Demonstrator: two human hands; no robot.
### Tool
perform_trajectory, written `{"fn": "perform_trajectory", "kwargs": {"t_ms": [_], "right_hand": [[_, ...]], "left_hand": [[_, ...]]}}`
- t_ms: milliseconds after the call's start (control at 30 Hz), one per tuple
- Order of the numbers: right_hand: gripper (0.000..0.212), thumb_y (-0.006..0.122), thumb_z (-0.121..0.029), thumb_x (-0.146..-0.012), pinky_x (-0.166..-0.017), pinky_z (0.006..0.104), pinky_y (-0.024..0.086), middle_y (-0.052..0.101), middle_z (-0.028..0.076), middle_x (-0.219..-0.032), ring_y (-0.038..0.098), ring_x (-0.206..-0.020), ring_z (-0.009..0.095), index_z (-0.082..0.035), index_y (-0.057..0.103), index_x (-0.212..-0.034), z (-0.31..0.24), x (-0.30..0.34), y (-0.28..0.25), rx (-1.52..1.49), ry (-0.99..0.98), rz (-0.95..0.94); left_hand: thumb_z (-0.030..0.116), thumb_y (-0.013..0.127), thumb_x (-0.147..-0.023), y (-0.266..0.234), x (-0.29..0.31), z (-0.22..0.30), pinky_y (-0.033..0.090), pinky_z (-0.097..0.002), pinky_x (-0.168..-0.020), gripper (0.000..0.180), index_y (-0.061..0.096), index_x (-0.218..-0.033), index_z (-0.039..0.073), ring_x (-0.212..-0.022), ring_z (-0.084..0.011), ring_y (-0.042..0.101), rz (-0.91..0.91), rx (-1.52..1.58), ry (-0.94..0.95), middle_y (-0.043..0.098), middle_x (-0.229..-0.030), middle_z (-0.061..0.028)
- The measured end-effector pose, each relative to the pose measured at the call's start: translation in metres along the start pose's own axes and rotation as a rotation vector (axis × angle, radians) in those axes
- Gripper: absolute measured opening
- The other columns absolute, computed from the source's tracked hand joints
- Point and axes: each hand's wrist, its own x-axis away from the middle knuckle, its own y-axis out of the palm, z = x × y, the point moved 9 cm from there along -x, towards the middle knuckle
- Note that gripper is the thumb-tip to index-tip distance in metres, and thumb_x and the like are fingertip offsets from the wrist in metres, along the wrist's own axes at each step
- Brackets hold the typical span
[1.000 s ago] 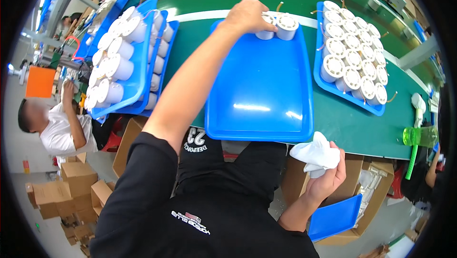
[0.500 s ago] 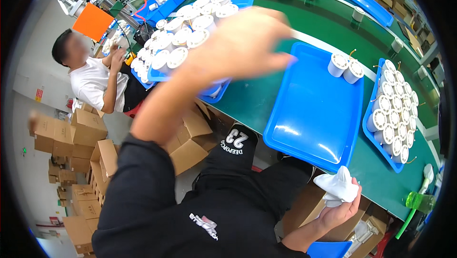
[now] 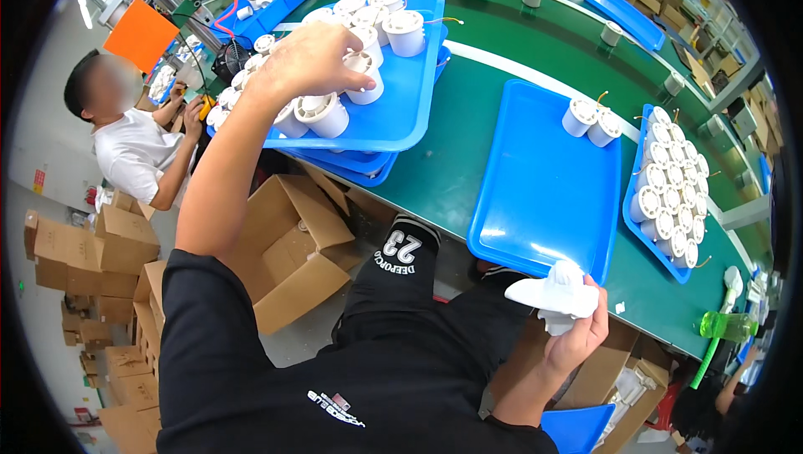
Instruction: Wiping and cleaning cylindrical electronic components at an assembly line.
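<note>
My left hand reaches over a blue tray loaded with white cylindrical parts. Thumb and fingers are curved and apart, straddling the top of one white cylindrical part; a firm hold does not show. Low on the right, my right hand grips a crumpled white cloth by the front edge of another blue tray. That tray carries two white cylindrical parts with thin wires, standing together in its far right corner.
A further blue tray at right is packed with similar parts. Beyond, a green conveyor carries spaced parts. A green bottle is at far right. Open cardboard boxes stand below the table; a person in white works at left.
My left hand has moved left and down onto the parts in the loaded tray, fingers now spread around one. My right hand still holds the cloth, now turned differently. The whole view has shifted slightly.
</note>
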Motion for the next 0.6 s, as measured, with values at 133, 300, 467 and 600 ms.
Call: {"fn": "perform_trajectory", "kwargs": {"t_ms": [133, 300, 467, 600], "right_hand": [[0.031, 0.050, -0.008, -0.094, -0.088, 0.0281, 0.043, 0.059, 0.009, -0.106, 0.056, -0.098, 0.015, 0.010, 0.059, -0.117, 0.007, 0.003, 0.007, -0.074, 0.050, 0.010], [0.034, 0.047, -0.009, -0.099, -0.098, 0.0359, 0.045, 0.059, 0.018, -0.123, 0.058, -0.112, 0.023, 0.010, 0.051, -0.126, 0.000, 0.000, 0.019, -0.168, 0.030, 0.016], [0.034, 0.042, -0.004, -0.098, -0.095, 0.0373, 0.047, 0.060, 0.019, -0.118, 0.059, -0.110, 0.027, 0.011, 0.050, -0.127, -0.073, -0.014, 0.048, 0.201, -0.457, 0.153], [0.037, 0.061, 0.000, -0.081, -0.094, 0.0414, 0.047, 0.058, 0.022, -0.117, 0.059, -0.106, 0.035, 0.005, 0.054, -0.118, -0.111, -0.003, 0.124, 0.361, -0.805, -0.243]], "left_hand": [[0.034, 0.082, -0.064, -0.007, 0.000, -0.003, 0.051, -0.0350, -0.085, 0.061, 0.068, -0.116, 0.005, -0.095, -0.0279, 0.065, -0.063, 0.170, -0.038, 0.068, -0.097, -0.0154], [0.031, 0.081, -0.064, -0.035, 0.009, 0.010, 0.049, -0.0332, -0.084, 0.062, 0.066, -0.116, 0.002, -0.095, -0.0248, 0.062, 0.080, 0.348, 0.162, 0.063, -0.106, -0.0124], [0.017, 0.082, -0.063, -0.062, 0.054, 0.092, 0.046, -0.0314, -0.080, 0.052, 0.065, -0.109, 0.001, -0.090, -0.0197, 0.059, 0.100, 0.664, 0.647, 0.060, -0.098, -0.0071], [0.007, 0.081, -0.059, -0.045, 0.100, 0.162, 0.050, -0.0348, -0.079, 0.050, 0.063, -0.106, 0.001, -0.091, -0.0273, 0.060, 0.054, 0.872, 0.871, 0.060, -0.100, -0.0119]]}}
